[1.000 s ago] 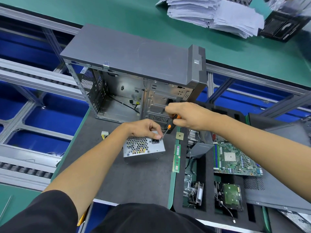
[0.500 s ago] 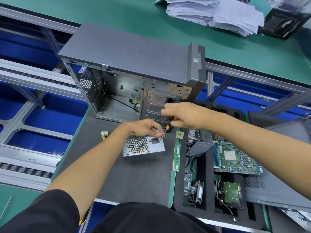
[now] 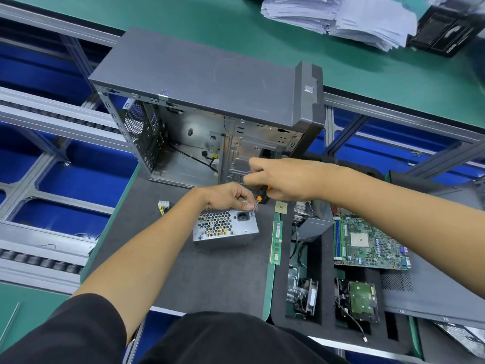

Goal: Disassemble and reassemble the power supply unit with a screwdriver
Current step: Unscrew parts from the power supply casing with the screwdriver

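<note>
Hands at the power supply unit [image 3: 225, 230] on the counter [image 3: 210, 274].
Left hand [image 3: 231, 197] grips its top edge; right hand [image 3: 282, 178] clasps the screwdriver [image 3: 258, 199], tip at its upper right corner.

An electronics assembly workshop is indicated: green anti-static benches [image 3: 262, 30] are set on aluminium framing [image 3: 393, 106], blue bins [image 3: 65, 179] are shelved beneath, and a foam parts tray [image 3: 326, 298] is seen.

A dark grey bench [image 3: 210, 279] with a green edge carries an open computer case [image 3: 199, 74], a power supply unit [image 3: 223, 229] in front of it, a white connector [image 3: 163, 205] to its left, and a black foam tray [image 3: 325, 298] on the right.
</note>
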The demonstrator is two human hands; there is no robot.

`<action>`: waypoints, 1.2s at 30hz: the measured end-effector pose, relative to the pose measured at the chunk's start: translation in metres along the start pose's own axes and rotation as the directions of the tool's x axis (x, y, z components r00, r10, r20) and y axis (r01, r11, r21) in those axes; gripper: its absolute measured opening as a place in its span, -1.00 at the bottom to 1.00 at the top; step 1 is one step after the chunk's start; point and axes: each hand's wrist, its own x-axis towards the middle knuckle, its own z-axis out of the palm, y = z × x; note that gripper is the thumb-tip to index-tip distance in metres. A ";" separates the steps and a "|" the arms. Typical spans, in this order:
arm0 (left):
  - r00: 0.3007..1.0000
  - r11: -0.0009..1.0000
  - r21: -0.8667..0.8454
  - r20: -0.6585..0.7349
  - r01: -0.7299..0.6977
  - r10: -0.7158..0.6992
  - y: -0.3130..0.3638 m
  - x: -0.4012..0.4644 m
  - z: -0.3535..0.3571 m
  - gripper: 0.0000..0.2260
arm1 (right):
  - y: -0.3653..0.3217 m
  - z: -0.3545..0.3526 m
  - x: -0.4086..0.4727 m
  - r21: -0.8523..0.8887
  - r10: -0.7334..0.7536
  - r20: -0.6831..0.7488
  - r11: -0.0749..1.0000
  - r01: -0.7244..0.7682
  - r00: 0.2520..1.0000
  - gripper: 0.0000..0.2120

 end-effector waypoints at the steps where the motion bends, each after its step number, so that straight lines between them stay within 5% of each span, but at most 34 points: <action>1: 1.000 1.000 0.001 -0.001 0.002 -0.002 0.000 0.000 0.000 -0.91 | 0.000 0.000 0.001 -0.010 -0.009 0.013 1.000 0.009 1.000 -0.70; 9: 1.000 1.000 0.028 0.011 -0.012 0.012 0.001 -0.001 0.000 -0.89 | 0.002 -0.002 0.004 0.014 -0.039 -0.011 0.999 0.039 0.999 -0.75; 14: 0.998 0.998 0.025 0.019 -0.059 0.058 0.006 -0.003 0.002 -0.73 | -0.002 -0.001 0.004 -0.168 -0.068 -0.018 0.984 0.064 0.998 -0.93; 21: 1.000 0.999 0.036 -0.023 0.007 -0.006 0.000 -0.002 0.000 -0.89 | -0.007 -0.006 0.010 -0.061 -0.065 0.019 0.996 0.066 0.998 -0.68; 23: 0.999 0.999 0.038 -0.034 -0.011 0.013 -0.001 0.000 0.000 -0.73 | -0.007 -0.009 0.010 -0.130 -0.073 0.022 0.989 0.076 0.997 -0.72; 25: 1.000 0.999 0.031 -0.019 -0.010 0.010 -0.001 0.001 0.001 -0.86 | -0.007 -0.009 0.009 -0.233 -0.049 -0.002 0.971 0.048 0.999 -0.89; 27: 1.000 1.000 0.017 -0.019 -0.012 0.013 0.000 0.001 0.002 -0.83 | -0.006 -0.006 0.006 -0.297 -0.043 -0.031 0.954 0.032 0.999 -0.86; 29: 1.000 1.000 0.011 -0.018 -0.009 0.009 0.001 0.000 0.002 -0.86 | -0.003 -0.002 0.005 -0.196 -0.033 -0.051 0.980 0.022 0.998 -0.89; 32: 1.000 1.000 0.009 -0.007 -0.023 0.023 0.000 -0.001 0.001 -0.83 | -0.004 -0.005 0.004 0.087 -0.072 -0.028 0.993 0.074 0.997 -0.67; 36: 0.999 0.999 0.041 -0.028 -0.029 0.030 0.000 0.000 0.001 -0.85 | -0.004 -0.009 0.008 -0.081 -0.141 0.039 0.986 0.144 0.989 -0.71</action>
